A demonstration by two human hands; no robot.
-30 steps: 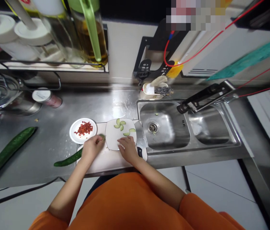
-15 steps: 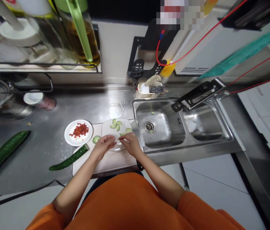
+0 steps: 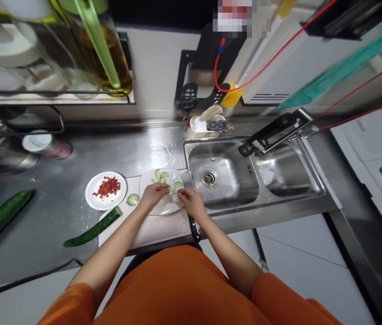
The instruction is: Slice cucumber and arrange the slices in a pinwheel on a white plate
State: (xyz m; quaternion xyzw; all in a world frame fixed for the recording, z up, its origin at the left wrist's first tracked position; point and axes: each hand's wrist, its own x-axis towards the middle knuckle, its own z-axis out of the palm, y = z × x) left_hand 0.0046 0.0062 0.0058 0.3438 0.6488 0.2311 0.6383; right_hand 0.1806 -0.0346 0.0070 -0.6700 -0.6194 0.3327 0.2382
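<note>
My left hand (image 3: pixel 155 195) is over the left part of a white plate (image 3: pixel 165 210), its fingers closed at a thin cucumber slice (image 3: pixel 171 191). At the plate's right side, my right hand (image 3: pixel 193 201) has its thumb and fingers pinched together; what lies between them is too small to make out. Several pale green cucumber slices lie on the plate towards its back and right. The plate stands on a white cutting board (image 3: pixel 174 230). A cut cucumber piece (image 3: pixel 132 200) rests on the board left of the plate, near a cut cucumber (image 3: pixel 92 229).
A small plate (image 3: pixel 90 200) of chopped red bits (image 3: pixel 107 187) sits left of the board. A knife's black handle (image 3: pixel 195 229) shows at the board's right edge. Farther left lie a whole cucumber (image 3: pixel 1 221) and a jar (image 3: pixel 47 144). The steel sink (image 3: pixel 228 176) is on the right.
My hands were close together over the plate with a thin slice between them. They have moved apart, and my left fingers are at a slice. The view has shifted slightly.
</note>
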